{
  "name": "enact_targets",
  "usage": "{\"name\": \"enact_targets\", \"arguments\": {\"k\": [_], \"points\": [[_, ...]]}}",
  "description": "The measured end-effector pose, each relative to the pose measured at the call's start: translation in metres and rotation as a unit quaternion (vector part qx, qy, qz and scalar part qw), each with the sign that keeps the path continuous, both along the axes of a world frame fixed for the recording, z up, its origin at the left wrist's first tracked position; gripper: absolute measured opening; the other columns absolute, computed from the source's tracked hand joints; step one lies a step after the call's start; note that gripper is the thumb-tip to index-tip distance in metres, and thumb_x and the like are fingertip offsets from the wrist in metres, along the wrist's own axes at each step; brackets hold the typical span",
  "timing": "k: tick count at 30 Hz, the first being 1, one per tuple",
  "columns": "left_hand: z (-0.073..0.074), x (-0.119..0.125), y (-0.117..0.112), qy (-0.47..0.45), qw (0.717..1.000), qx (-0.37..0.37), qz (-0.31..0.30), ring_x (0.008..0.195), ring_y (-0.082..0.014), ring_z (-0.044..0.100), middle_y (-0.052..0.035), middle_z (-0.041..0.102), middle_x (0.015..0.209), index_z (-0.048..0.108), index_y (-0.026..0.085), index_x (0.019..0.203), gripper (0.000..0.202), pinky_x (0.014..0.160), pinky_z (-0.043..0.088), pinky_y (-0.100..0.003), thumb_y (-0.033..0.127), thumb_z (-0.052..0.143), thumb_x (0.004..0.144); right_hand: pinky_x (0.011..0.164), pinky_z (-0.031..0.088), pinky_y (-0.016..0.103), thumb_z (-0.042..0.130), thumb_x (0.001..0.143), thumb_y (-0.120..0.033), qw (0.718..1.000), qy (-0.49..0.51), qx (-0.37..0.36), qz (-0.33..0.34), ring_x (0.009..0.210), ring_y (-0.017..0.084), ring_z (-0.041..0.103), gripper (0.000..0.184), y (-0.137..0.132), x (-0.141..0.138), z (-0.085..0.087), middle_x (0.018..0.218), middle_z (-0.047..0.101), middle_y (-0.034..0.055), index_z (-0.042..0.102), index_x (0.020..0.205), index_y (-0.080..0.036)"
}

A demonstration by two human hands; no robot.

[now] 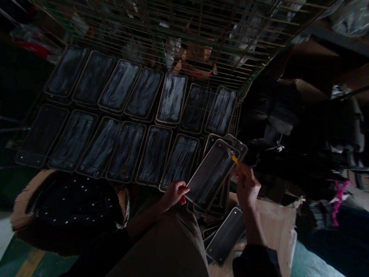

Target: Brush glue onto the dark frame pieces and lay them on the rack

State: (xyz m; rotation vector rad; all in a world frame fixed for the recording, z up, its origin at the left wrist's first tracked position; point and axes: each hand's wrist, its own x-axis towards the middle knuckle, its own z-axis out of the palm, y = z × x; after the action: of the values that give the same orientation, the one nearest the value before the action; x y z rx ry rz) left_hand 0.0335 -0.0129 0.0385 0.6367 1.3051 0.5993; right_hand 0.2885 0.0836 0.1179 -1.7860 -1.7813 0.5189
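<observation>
My left hand (pixel 174 194) grips the near corner of a dark rectangular panel with a pale rim (pixel 210 173), held tilted above a stack of like panels (pixel 219 198). My right hand (pixel 248 186) is closed on a small brush with a yellow handle (pixel 238 162), its tip resting on the panel's far end. Ahead, a wire rack (pixel 239 113) carries two rows of several similar panels (pixel 172 98), their faces streaked with whitish strokes.
A cardboard surface (pixel 277 226) under my right arm bears more loose panels (pixel 227 236). A dark speckled cloth in a cardboard box (pixel 76 206) sits at the left. Wire shelving (pixel 195 22) rises behind the rack. Dark clutter and something pink (pixel 340 199) fill the right.
</observation>
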Motion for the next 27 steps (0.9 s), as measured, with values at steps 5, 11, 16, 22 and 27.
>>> {"name": "enact_targets", "arguments": {"k": [5, 11, 16, 22, 27], "points": [[-0.005, 0.001, -0.003, -0.001, 1.000, -0.005, 0.003, 0.039, -0.0121, 0.060, 0.0058, 0.055, 0.049, 0.053, 0.018, 0.075, 0.027, 0.035, 0.039, -0.015, 0.041, 0.066, 0.078, 0.074, 0.054, 0.031, 0.039, 0.099, -0.031, 0.989, -0.071, -0.050, 0.122, 0.088, 0.021, 0.069, 0.031, -0.037, -0.022, -0.009, 0.102, 0.071, 0.0089, 0.059, 0.120, -0.019], [-0.003, -0.001, -0.002, 0.005, 1.000, -0.007, 0.004, 0.039, -0.0123, 0.060, 0.0053, 0.056, 0.050, 0.053, 0.018, 0.074, 0.023, 0.036, 0.040, -0.016, 0.037, 0.065, 0.080, 0.069, 0.056, 0.028, 0.039, 0.100, -0.029, 0.971, 0.003, -0.160, 0.180, 0.082, 0.018, 0.069, 0.027, -0.119, -0.051, 0.014, 0.097, 0.071, 0.0046, 0.057, 0.119, -0.024], [0.005, -0.002, 0.000, 0.003, 1.000, -0.030, -0.008, 0.040, -0.0122, 0.060, 0.0036, 0.059, 0.051, 0.054, 0.017, 0.073, 0.020, 0.038, 0.043, -0.017, 0.032, 0.062, 0.082, 0.066, 0.056, 0.026, 0.037, 0.100, -0.034, 0.946, 0.132, -0.271, 0.115, 0.071, 0.015, 0.069, 0.027, -0.133, -0.053, 0.032, 0.081, 0.069, 0.0008, 0.056, 0.117, -0.024], [0.006, -0.003, -0.001, -0.046, 0.998, -0.031, 0.008, 0.044, -0.0123, 0.063, 0.0027, 0.062, 0.055, 0.056, 0.015, 0.077, 0.016, 0.043, 0.049, -0.019, 0.028, 0.064, 0.081, 0.058, 0.057, 0.030, 0.045, 0.097, -0.044, 0.919, 0.264, -0.285, 0.059, 0.065, 0.019, 0.068, 0.029, -0.092, -0.039, 0.016, 0.075, 0.068, 0.0026, 0.058, 0.108, -0.021], [0.003, -0.003, 0.000, -0.043, 0.997, -0.053, 0.037, 0.041, -0.0128, 0.061, 0.0042, 0.059, 0.051, 0.056, 0.014, 0.082, 0.014, 0.040, 0.049, -0.019, 0.024, 0.066, 0.079, 0.060, 0.058, 0.033, 0.049, 0.095, -0.048, 0.951, 0.237, -0.194, -0.030, 0.069, 0.021, 0.068, 0.032, -0.077, -0.032, 0.014, 0.080, 0.069, 0.0050, 0.058, 0.108, -0.020]]}}
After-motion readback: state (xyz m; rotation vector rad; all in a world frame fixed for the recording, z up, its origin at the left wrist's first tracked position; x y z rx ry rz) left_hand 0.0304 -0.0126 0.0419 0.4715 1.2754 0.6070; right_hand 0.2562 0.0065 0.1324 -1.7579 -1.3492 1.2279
